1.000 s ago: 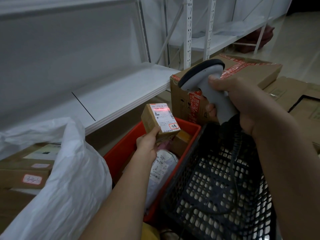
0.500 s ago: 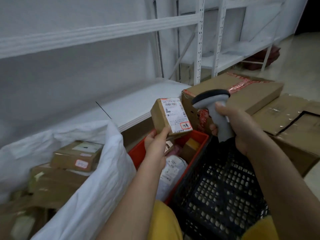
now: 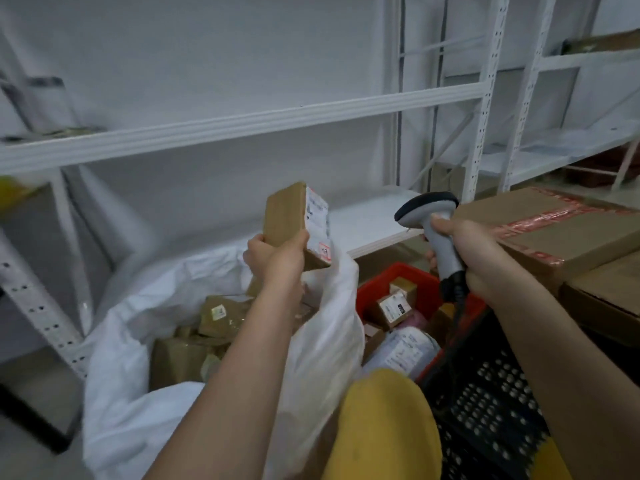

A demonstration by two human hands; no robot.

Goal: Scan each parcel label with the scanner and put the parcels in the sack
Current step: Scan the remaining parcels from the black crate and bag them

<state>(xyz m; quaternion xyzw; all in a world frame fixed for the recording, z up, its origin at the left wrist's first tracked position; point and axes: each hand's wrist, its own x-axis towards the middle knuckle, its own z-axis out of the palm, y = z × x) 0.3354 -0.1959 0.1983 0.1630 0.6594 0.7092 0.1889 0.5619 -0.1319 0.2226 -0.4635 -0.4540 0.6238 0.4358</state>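
Observation:
My left hand (image 3: 277, 258) grips a small brown cardboard parcel (image 3: 285, 216) with a white label on its right face, held upright above the open mouth of the white sack (image 3: 325, 327). Several brown parcels (image 3: 194, 351) lie inside the sack. My right hand (image 3: 474, 258) grips the handle of the grey scanner (image 3: 429, 216), whose dark head points left toward the parcel. Below, between my arms, the red bin (image 3: 388, 275) holds several more labelled parcels (image 3: 393, 308).
A black perforated crate (image 3: 485, 403) stands to the right of the red bin. Large taped cardboard boxes (image 3: 561, 237) are stacked at the right. White metal shelving (image 3: 242, 123) runs behind the sack. A yellow-clad knee (image 3: 384, 427) shows at the bottom.
My left hand has carried the parcel up and left, from over the red bin to above the sack. The scanner's red light is gone from the label. The view swung left.

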